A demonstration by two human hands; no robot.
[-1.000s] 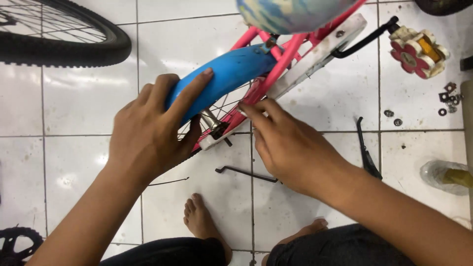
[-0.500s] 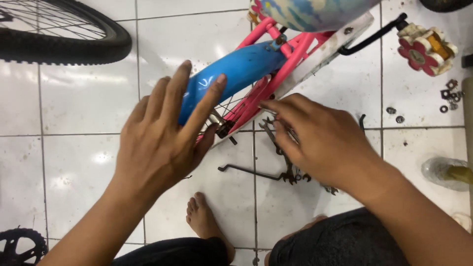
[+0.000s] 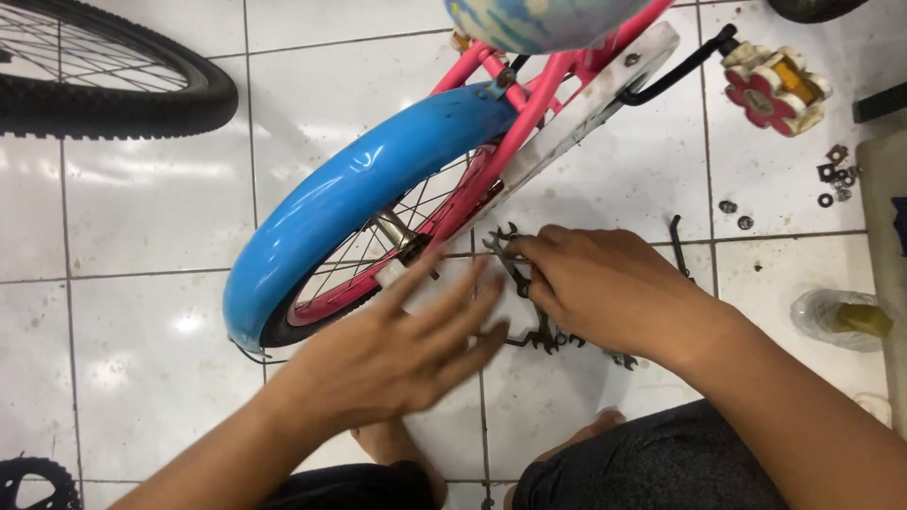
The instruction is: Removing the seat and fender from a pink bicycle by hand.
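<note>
A small pink bicycle (image 3: 553,85) stands over the white tiles, its rear wheel under a blue mudguard (image 3: 350,203). My left hand (image 3: 397,349) hovers with fingers spread just below the wheel hub (image 3: 402,241), slightly blurred and holding nothing. My right hand (image 3: 605,288) is closed on a dark metal wrench (image 3: 510,260) from a bunch of wrenches (image 3: 557,335) lying on the floor beside the wheel. My bare feet show below the hands.
A large black bicycle tyre (image 3: 113,90) lies at the top left. A red and cream pedal (image 3: 775,85) juts at the top right, with loose nuts and washers (image 3: 836,175) on the tiles beneath. A clear plastic bottle (image 3: 841,316) lies at the right. A black sprocket (image 3: 33,482) sits bottom left.
My left hand has come off the blue mudguard and dropped below the wheel. My right hand has moved down to the bunch of wrenches and closed on one.
</note>
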